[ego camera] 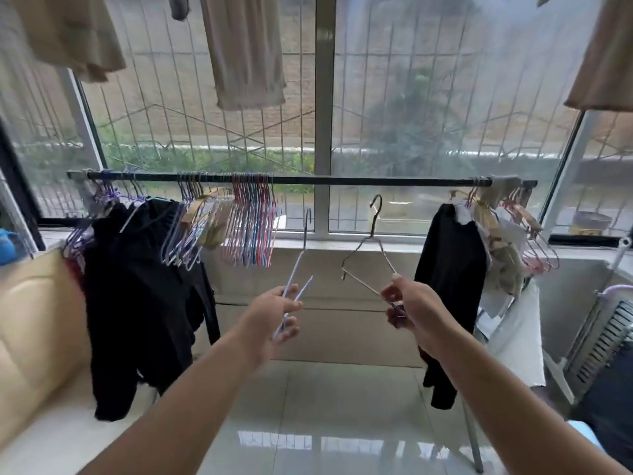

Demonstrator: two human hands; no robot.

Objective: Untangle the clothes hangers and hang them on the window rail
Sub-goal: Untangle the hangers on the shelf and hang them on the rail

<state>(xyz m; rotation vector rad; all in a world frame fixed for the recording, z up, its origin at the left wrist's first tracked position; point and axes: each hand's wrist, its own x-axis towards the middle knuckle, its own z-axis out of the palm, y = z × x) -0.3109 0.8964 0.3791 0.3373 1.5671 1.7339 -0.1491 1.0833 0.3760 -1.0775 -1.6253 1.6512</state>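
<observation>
Hangers were held apart, one per hand. Left hand (274, 311) pinched a pale hanger (297, 269) edge-on, hook up. Right hand (406, 303) gripped a wire hanger (368, 265) by its lower arm. Above both hands ran the rail (376, 181), with hanger bunches (251, 224) beyond the left hand.

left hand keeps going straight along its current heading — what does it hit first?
Likely the tiled wall under the window sill. The left hand, gripping the pale hanger, points at the gap right of the coloured hangers; depth is unclear.
</observation>
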